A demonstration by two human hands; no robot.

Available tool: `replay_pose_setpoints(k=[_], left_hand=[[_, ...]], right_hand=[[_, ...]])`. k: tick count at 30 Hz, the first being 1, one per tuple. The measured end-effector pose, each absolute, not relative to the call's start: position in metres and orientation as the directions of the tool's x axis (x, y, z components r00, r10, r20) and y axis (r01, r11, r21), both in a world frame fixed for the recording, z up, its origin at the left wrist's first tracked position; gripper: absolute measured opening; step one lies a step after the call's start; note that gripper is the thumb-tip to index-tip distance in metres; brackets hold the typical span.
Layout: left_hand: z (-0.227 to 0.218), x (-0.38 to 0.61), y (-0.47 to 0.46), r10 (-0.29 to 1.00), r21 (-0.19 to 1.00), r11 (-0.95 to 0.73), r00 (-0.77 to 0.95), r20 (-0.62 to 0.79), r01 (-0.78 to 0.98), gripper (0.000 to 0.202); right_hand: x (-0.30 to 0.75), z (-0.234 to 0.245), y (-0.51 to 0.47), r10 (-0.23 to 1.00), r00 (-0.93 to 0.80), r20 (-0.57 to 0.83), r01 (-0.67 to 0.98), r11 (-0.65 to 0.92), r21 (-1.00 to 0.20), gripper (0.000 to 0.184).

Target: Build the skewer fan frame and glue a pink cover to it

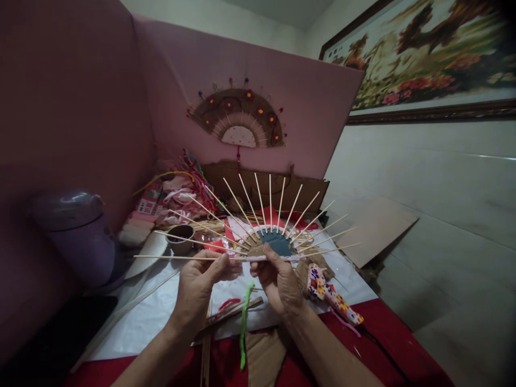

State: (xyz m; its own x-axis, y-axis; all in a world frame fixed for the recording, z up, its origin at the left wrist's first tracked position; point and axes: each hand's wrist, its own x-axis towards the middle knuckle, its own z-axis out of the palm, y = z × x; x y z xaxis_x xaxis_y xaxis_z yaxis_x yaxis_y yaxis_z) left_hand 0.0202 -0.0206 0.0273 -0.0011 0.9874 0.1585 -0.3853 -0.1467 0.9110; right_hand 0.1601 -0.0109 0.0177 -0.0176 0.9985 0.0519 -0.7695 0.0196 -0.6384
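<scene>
A half-round cardboard fan base (253, 250) is held up over the table, with thin wooden sticks (270, 201) spreading from its curved edge. A dark blue patch (278, 243) covers part of its face, and a pale strip (288, 258) runs along the straight bottom edge. My right hand (282, 282) is closed on the base from below, its thumb on the face. At the left end, my left hand (197, 285) pinches the lowest stick near the base; its fingertips partly hide what lies between them.
A decorated fan (237, 118) hangs on the pink panel (306, 102) behind. Around the white sheet (133, 328) lie a small bowl (180, 239), a green fuzzy strip (244, 328), a flower-patterned glue gun (334, 298), cardboard (266, 357) and a lidded purple container (78, 242).
</scene>
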Motion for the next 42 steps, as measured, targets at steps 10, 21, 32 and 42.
replay_pose_setpoints(k=[10,21,32,42], left_hand=[[0.0257,0.0196,-0.0193,0.990,0.906,-0.132,-0.008,0.141,-0.402,0.018],[0.0270,0.0202,-0.0206,0.988,0.912,-0.138,0.008,0.153,-0.386,0.016],[0.0265,0.0192,-0.0201,0.988,0.913,-0.140,0.005,0.154,-0.383,0.016],[0.0268,0.0204,-0.0207,0.987,0.915,-0.147,0.000,0.158,-0.376,0.018]], right_hand=[[0.1598,0.0186,-0.0118,0.996,-0.065,0.064,-0.739,-0.005,-0.674,0.017],[0.1588,0.0197,-0.0135,0.996,-0.047,0.071,-0.739,0.013,-0.673,0.017],[0.1582,0.0209,-0.0148,0.996,-0.035,0.081,-0.731,0.030,-0.682,0.019],[0.1579,0.0203,-0.0147,0.997,-0.037,0.074,-0.731,0.023,-0.681,0.018]])
